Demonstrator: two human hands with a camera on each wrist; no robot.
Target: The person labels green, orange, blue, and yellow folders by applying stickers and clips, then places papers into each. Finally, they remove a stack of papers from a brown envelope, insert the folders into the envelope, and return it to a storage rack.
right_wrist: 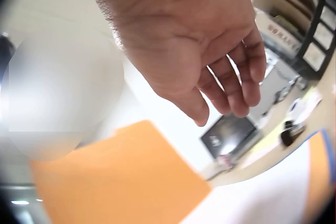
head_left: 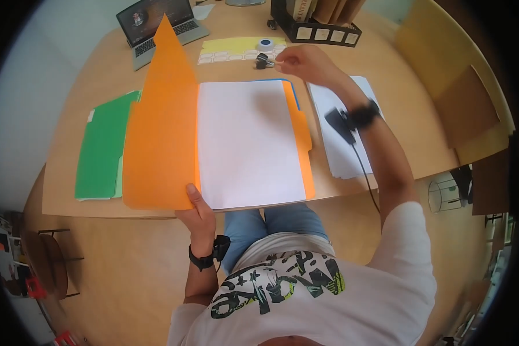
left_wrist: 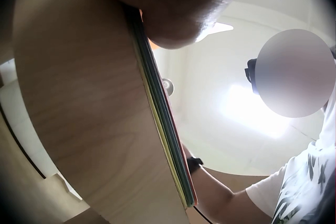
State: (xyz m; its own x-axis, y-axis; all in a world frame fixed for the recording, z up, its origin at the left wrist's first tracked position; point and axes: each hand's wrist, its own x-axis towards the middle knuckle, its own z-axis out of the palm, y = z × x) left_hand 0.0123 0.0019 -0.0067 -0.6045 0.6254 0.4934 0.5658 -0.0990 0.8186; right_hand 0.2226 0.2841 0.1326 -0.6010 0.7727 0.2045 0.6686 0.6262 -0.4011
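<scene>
Two bare hands work at a wooden desk [head_left: 406, 155]. The left hand [head_left: 199, 219] grips the near edge of an open orange file folder [head_left: 158, 138], thumb on top by the fold; its other fingers are hidden. White sheets [head_left: 248, 144] lie in the folder, which rests at the desk's near middle, its cover raised on the left. A blue edge [head_left: 296, 95] shows beneath its far right corner.

The right hand [head_left: 310, 64] reaches over the far side, empty, fingers apart and loosely bent, near black binder clips [head_left: 263, 61]. Just beyond them sits a round white device [head_left: 265, 44] on a yellow label sheet [head_left: 228, 48].

Left of the orange folder lies a green file folder [head_left: 105, 147]; right, a white paper stack [head_left: 337, 135]. Far left stands a laptop [head_left: 158, 29]; far right, a black desk organizer [head_left: 320, 33] holding books [head_left: 328, 10].
</scene>
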